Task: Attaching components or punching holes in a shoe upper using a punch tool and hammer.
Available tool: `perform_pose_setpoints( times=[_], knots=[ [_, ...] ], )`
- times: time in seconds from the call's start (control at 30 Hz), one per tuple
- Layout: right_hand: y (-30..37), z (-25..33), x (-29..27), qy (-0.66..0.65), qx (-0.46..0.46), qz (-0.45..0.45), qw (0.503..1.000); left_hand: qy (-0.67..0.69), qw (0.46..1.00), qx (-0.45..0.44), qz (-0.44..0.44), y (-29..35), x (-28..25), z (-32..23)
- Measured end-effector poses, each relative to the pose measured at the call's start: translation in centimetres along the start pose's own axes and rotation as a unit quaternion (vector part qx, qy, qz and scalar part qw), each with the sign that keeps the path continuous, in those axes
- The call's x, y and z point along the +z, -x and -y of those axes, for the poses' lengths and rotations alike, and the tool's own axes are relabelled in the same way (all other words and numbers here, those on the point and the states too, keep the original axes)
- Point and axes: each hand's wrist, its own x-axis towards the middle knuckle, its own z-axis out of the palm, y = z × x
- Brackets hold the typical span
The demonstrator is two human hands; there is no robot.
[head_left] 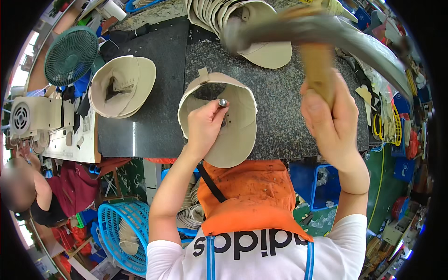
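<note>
A beige cap lies with its hollow facing up on the dark speckled slab in front of me, its brim pointing toward my body. My left hand reaches inside it, fingers closed around a metal punch whose round top shows above the fist. The punch's lower end is hidden by the hand. A few small dark holes show in the cap fabric beside it. Raised at the right, my right hand is wrapped around the wooden handle of a claw hammer. The hammer's metal head is blurred, high above the slab.
Nested beige caps sit left on the table; a row of caps stands at the back. A green fan is far left, yellow-handled scissors right. Below are a blue basket and a blue bin. Another person sits left.
</note>
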Motion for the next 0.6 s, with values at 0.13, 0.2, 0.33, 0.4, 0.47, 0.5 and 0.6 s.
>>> perform_pose_setpoints(
  times=[0.13, 0.2, 0.33, 0.4, 0.47, 0.5, 0.6],
  knots=[
    [0.5, -2.9, 1.1, 0.181, 0.002, 0.204, 0.962, -0.125, 0.990, 0.012, 0.061, -0.3, 0.0, 0.6],
    [2.1, -3.2, 1.0, 0.227, 0.042, 0.243, 0.942, 0.176, 0.974, -0.141, 0.005, -0.4, 0.1, 1.4],
    [4.6, -5.8, 2.6, 0.217, 0.060, 0.217, 0.950, 0.194, 0.971, -0.118, 0.076, -0.3, -0.5, 1.7],
    [4.3, -5.8, 2.0, 0.204, 0.063, 0.197, 0.957, 0.195, 0.971, -0.113, 0.083, -0.3, -0.2, 1.5],
    [2.3, -3.8, 0.2, 0.165, 0.060, 0.216, 0.960, 0.128, 0.988, -0.078, 0.033, -0.1, 0.0, 1.8],
    [1.7, -2.4, -0.4, 0.119, 0.077, 0.162, 0.977, 0.126, 0.988, -0.080, 0.031, 0.0, -0.2, 1.5],
    [1.4, 1.1, -0.9, -0.069, 0.034, -0.061, 0.995, 0.032, 0.999, -0.026, 0.032, 0.7, -0.5, -0.3]
  ],
)
